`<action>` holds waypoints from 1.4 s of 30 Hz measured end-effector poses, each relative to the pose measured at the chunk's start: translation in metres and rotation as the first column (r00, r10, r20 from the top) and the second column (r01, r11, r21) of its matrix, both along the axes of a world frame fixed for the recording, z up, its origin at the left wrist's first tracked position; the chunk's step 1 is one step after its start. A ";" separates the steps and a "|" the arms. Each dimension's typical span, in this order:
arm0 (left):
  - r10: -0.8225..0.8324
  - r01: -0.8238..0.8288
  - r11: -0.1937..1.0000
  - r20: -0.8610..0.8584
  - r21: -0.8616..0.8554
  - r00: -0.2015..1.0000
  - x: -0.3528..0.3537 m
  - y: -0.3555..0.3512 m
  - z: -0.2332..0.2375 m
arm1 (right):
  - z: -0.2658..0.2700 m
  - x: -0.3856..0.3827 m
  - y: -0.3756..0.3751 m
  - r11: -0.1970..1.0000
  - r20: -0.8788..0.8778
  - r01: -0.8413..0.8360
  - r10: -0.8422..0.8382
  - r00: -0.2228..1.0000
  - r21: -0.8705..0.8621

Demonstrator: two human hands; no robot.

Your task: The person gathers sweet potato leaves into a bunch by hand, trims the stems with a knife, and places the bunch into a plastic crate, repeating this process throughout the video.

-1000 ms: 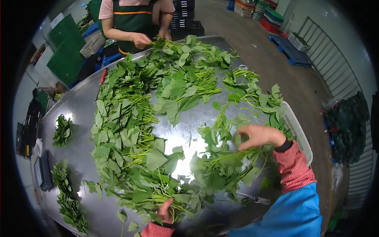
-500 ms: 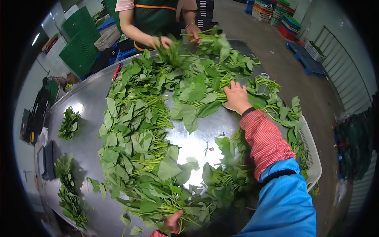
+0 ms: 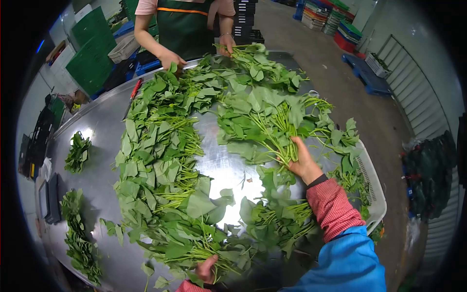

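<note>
At the bottom edge of the frame the left hand (image 3: pixel 206 268) is closed tight, thumb on top, around the stalk ends of a near bundle (image 3: pixel 194 246) of green leafy stems. The bundle lies on the tabletop (image 3: pixel 224 168), a shiny metal surface whose bare middle catches the light. Just right of it, at bottom centre, one loose heap (image 3: pixel 277 221) of the same greens lies partly under a red-checked sleeve (image 3: pixel 333 207).

Higher, right of centre, the right hand (image 3: pixel 304 163) is clenched on the stalks of one leafy bunch (image 3: pixel 270 119), its leaves fanning toward the upper left. I cannot tell whether this bunch rests on the metal or is raised off it. At the right rim sits one white slatted crate (image 3: pixel 375 197) with greens spilling over it.

One long band of greens (image 3: pixel 155 155) runs up the left-centre. Far left lie two small separate piles, a lower pile (image 3: pixel 80 241) and an upper pile (image 3: pixel 78 153), with one dark flat device (image 3: pixel 51 204) near the rim between them. One red-handled tool (image 3: pixel 135 89) lies at the upper left.

At the top a co-worker in a green apron (image 3: pixel 182 24) has two hands on the greens, the co-worker's one hand (image 3: pixel 170 59) at the band's far end and the co-worker's other hand (image 3: pixel 226 42) on stalks. Behind stand green crates (image 3: pixel 90 53) at upper left and one blue pallet (image 3: pixel 369 78) at upper right
</note>
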State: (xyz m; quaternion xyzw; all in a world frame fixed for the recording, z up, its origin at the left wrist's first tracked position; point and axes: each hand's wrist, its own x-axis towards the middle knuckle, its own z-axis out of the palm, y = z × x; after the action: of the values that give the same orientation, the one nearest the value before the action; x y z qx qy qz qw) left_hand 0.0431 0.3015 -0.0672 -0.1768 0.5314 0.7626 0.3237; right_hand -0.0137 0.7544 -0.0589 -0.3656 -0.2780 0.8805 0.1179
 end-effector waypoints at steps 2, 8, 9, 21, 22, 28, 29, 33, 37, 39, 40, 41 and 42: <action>0.006 -0.006 1.000 -0.016 -0.010 1.000 0.000 0.003 0.010 | -0.004 0.006 0.000 1.000 -0.017 -0.023 0.023 1.000 0.014; 0.061 -0.061 0.998 -0.004 0.024 0.998 -0.002 0.013 0.023 | -0.002 0.008 -0.004 0.997 -0.046 -0.074 0.074 0.996 0.009; 0.066 -0.066 0.998 -0.034 0.016 0.997 0.001 0.007 0.009 | -0.004 0.008 -0.002 0.996 -0.067 -0.090 0.089 0.994 -0.014; -0.016 0.011 0.998 0.078 0.054 0.997 0.001 -0.009 -0.018 | 0.016 0.011 -0.016 0.968 -0.016 -0.238 0.240 0.971 0.083; -0.005 0.003 0.999 0.051 0.037 0.999 0.001 -0.006 -0.015 | 0.011 0.013 -0.011 0.968 -0.054 -0.247 0.249 0.967 0.029; -0.032 0.032 0.999 -0.029 0.021 0.999 -0.005 0.007 0.020 | 0.025 0.021 -0.023 0.961 -0.263 -0.267 0.241 0.934 -0.066; -0.034 0.033 0.999 0.022 0.034 0.999 -0.005 0.007 0.020 | 0.028 0.023 -0.026 0.966 -0.265 -0.249 0.225 0.938 -0.064; -0.099 0.095 0.995 0.133 0.030 0.986 -0.003 -0.009 -0.014 | 0.017 0.026 -0.024 0.947 -0.091 -0.322 0.322 0.942 0.015; -0.102 0.103 0.995 0.115 -0.003 0.988 -0.002 -0.012 -0.016 | 0.021 0.038 -0.028 0.940 -0.057 -0.317 0.325 0.944 0.125; -0.093 0.085 0.994 0.134 0.065 0.987 -0.003 -0.008 -0.009 | 0.020 0.042 -0.025 0.921 -0.169 -0.362 0.383 0.908 0.145; -0.078 0.070 0.995 0.122 0.065 0.989 -0.002 -0.011 -0.017 | 0.026 0.046 -0.027 0.927 -0.161 -0.342 0.365 0.917 0.153; -0.063 0.056 0.996 0.111 0.065 0.992 -0.001 -0.015 -0.032 | 0.032 0.053 -0.030 0.933 -0.152 -0.322 0.345 0.926 0.161; -0.048 0.042 0.997 0.100 0.064 0.994 -0.001 -0.014 -0.033 | 0.040 0.057 -0.034 0.939 -0.143 -0.301 0.325 0.935 0.168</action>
State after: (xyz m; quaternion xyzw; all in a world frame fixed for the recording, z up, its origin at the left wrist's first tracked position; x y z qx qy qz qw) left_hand 0.0425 0.2872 -0.0998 -0.1934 0.4943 0.7611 0.3728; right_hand 0.0431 0.7206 -0.0193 -0.2313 -0.3845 0.8934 0.0250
